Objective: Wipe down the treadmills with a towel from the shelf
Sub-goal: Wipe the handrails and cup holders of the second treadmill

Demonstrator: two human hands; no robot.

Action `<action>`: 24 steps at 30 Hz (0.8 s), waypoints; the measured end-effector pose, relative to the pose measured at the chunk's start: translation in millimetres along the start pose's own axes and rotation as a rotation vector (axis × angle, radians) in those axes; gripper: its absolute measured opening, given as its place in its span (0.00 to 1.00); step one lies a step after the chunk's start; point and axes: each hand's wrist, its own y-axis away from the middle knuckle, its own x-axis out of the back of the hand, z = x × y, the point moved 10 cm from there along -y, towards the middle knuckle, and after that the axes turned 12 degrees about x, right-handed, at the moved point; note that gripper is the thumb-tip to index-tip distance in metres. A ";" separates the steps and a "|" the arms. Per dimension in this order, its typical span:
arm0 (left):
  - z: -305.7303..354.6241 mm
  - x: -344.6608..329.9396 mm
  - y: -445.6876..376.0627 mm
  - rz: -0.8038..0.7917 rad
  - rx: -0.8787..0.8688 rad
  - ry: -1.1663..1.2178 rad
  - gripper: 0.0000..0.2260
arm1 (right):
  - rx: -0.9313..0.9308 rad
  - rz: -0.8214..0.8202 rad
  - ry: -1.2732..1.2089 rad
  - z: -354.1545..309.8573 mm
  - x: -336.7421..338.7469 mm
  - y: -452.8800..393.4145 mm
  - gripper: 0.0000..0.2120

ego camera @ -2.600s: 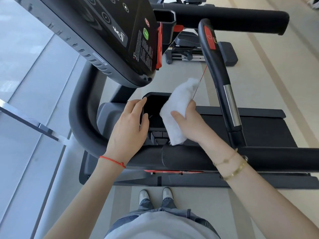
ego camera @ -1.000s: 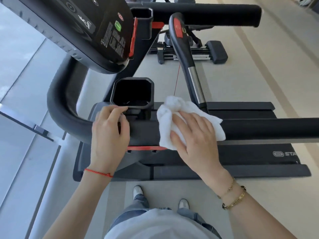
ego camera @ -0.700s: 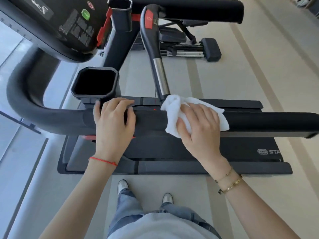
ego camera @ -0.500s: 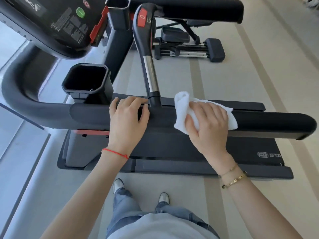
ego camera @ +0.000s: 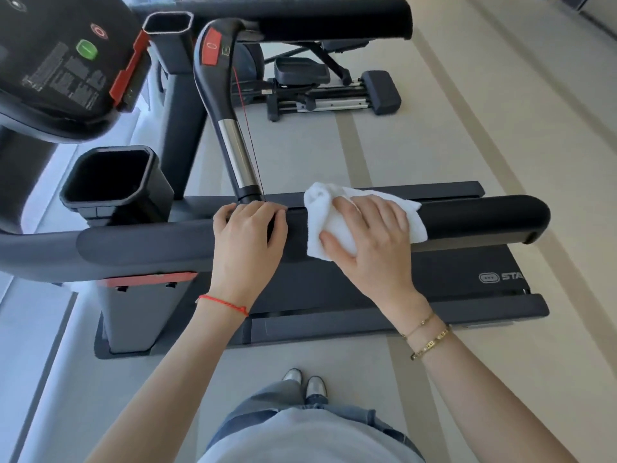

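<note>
I stand beside a black treadmill, whose near handrail [ego camera: 484,218] runs left to right in front of me. A white towel [ego camera: 320,208] is draped over that rail. My right hand [ego camera: 374,242] lies on the towel with spread fingers and presses it onto the rail. Just left of the towel, my left hand [ego camera: 247,242] rests on the same rail, its fingers laid over the top. The treadmill deck [ego camera: 467,272] lies below the rail.
The console [ego camera: 56,61] with a green button hangs at top left, above a black cup holder [ego camera: 110,182]. A curved inner handle [ego camera: 233,142] with a silver section rises by my left hand. Beyond the far handrail [ego camera: 334,18] stands another machine [ego camera: 334,91].
My right hand has slid the towel from the cup holder onto the near handrail and rightward along it. My left hand followed to the right along the rail.
</note>
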 end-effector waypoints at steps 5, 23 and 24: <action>27.7 -18.5 -4.3 -0.123 -0.078 0.086 0.10 | -0.125 0.004 0.059 54.1 20.2 17.9 0.22; 106.7 -41.0 0.3 -0.436 -0.351 0.335 0.11 | -0.547 0.222 0.047 49.9 119.7 62.3 0.20; 114.0 -42.3 3.7 -0.459 -0.381 0.348 0.11 | -0.598 0.230 0.067 47.8 127.2 72.2 0.19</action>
